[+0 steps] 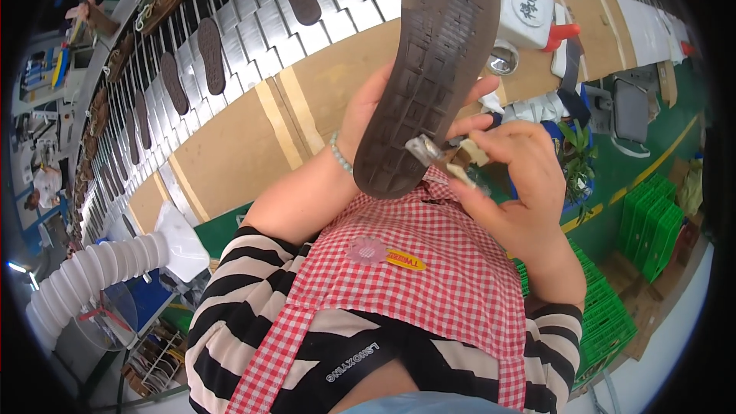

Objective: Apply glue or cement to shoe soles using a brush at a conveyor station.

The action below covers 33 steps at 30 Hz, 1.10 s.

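The dark brown shoe sole [429,61] is up in the air in front of you, tread toward you, its lower end over your red checked apron [414,238] and its upper end across the far edge of the cardboard-covered bench [230,142]. Your left hand [366,111] grips it from behind, fingertips showing past its right side. Your right hand [525,172] pinches a small tool [460,157], pale-handled and blurred, its silvery end before the sole's lower part; you cannot tell whether they touch. Near the bench's far edge, right of the sole, you have a white container [526,11] with a red spout [563,36], a round metal tin [504,59] just beside it. Beyond that edge runs the slatted metal conveyor [261,38], bearing loose soles [211,56], with brown shoes [165,8] along its far left edge. Green crates [652,222] stand low on your right
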{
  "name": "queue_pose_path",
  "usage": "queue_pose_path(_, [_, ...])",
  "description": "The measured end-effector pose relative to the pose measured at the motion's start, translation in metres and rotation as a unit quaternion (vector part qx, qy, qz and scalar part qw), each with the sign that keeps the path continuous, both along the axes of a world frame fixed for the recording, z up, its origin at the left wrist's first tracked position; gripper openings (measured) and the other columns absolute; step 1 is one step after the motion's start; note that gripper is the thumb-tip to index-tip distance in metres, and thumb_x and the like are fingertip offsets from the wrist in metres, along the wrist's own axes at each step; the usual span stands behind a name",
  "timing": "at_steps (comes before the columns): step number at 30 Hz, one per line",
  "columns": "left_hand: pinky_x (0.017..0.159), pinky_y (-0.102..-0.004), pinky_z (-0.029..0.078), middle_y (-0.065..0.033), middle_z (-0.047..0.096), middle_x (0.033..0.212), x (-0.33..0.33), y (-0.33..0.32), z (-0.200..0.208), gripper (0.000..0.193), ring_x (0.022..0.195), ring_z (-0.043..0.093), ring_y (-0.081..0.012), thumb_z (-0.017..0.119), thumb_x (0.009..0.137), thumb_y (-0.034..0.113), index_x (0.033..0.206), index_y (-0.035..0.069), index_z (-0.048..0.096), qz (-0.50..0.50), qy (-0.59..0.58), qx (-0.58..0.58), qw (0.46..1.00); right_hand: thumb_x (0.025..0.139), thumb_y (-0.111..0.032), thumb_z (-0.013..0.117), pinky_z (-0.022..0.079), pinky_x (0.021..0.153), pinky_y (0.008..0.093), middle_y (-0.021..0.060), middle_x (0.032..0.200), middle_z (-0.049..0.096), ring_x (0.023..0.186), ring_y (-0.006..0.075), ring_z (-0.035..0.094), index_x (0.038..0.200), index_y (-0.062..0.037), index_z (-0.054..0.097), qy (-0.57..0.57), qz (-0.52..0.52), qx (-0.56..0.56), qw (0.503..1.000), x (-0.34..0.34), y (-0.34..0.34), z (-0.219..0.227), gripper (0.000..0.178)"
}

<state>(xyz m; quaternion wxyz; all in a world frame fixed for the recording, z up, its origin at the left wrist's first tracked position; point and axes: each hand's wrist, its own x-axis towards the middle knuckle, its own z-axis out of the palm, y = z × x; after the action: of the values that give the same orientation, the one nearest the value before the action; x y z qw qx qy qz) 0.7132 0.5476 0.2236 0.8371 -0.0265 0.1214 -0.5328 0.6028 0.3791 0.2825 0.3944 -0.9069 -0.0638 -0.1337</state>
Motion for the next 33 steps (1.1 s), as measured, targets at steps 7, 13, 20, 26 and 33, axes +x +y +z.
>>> queue_pose_path(7, [0.1,-0.0509,0.055,-0.0326,0.029,0.156,-0.001,0.001,-0.008,0.061,0.148,0.032,-0.0371,0.028,0.107,0.043,0.153,0.003,0.035,0.003,-0.036,0.009,0.999,0.063,-0.011,0.087,0.047,0.084,0.04,0.007,0.094,0.066,0.094,0.0298,0.062,0.107,-0.0049,0.069,-0.042,-0.067,-0.01,0.997,0.007,-0.008,-0.001,0.048])
queue_pose_path(13, [0.114,-0.064,0.036,-0.0223,0.044,0.151,-0.012,0.002,-0.004,0.054,0.143,0.04,-0.037,0.031,0.108,0.034,0.15,0.001,0.039,0.028,-0.093,0.015,0.995,0.066,-0.009,0.084,0.047,0.079,0.0381,0.0077,0.092,0.065,0.09,0.0288,0.062,0.105,-0.0025,0.069,-0.075,-0.118,-0.078,0.987,0.017,-0.023,0.005,0.043])
queue_pose_path(20, [0.109,-0.0729,0.034,-0.0212,0.038,0.156,-0.01,0.009,-0.009,0.055,0.144,0.033,-0.0484,0.03,0.108,0.034,0.154,0.003,0.033,-0.04,-0.074,-0.004,0.996,0.065,-0.007,0.082,0.047,0.081,0.0386,0.0074,0.091,0.065,0.091,0.028,0.061,0.106,-0.0032,0.069,-0.071,-0.107,-0.108,0.986,0.021,-0.039,0.006,0.043])
queue_pose_path(26, [0.11,-0.0698,0.036,-0.0199,0.036,0.157,-0.002,0.012,-0.032,0.063,0.145,0.032,-0.047,0.04,0.106,0.043,0.156,0.007,0.031,-0.054,-0.124,-0.002,0.991,0.073,-0.007,0.081,0.048,0.089,0.0386,0.0085,0.1,0.067,0.096,0.0277,0.061,0.112,-0.0064,0.071,-0.093,-0.193,-0.055,0.975,0.037,-0.06,-0.003,0.04])
queue_pose_path(33, [0.119,-0.0591,0.031,-0.0146,0.038,0.158,0.041,0.028,-0.069,0.064,0.146,0.035,-0.0383,0.049,0.102,0.045,0.153,0.009,0.035,0.186,-0.292,0.206,0.915,0.075,-0.012,0.079,0.045,0.089,0.0431,0.0078,0.103,0.067,0.105,0.0298,0.06,0.116,-0.0108,0.069,-0.011,-0.259,-0.216,0.941,0.025,-0.1,-0.097,0.042])
